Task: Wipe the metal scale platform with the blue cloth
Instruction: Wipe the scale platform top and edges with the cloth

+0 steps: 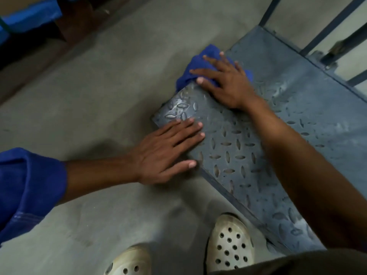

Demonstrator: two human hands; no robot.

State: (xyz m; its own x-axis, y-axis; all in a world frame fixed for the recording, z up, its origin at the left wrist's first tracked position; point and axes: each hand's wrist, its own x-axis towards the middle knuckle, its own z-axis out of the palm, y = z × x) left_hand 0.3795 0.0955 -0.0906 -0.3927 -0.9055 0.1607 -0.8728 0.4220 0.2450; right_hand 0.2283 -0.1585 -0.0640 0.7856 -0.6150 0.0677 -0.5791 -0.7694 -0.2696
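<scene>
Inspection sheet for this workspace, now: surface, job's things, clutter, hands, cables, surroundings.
Surface: bare concrete floor; the tread-plate scale platform sits on it, pale smears showing.
Job's things: blue cloth bunched at the platform's far-left edge.
Clutter: nothing seen.
Hands: right hand presses the cloth, fingers spread; left hand rests flat on the near corner.
Cables: nothing seen.
Surroundings: metal rails behind the platform; white perforated shoes below.

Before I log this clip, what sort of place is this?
Probably a warehouse or workshop floor: a low checker-plate metal scale platform sits on a bare concrete floor, with dark metal rails behind it.
</scene>
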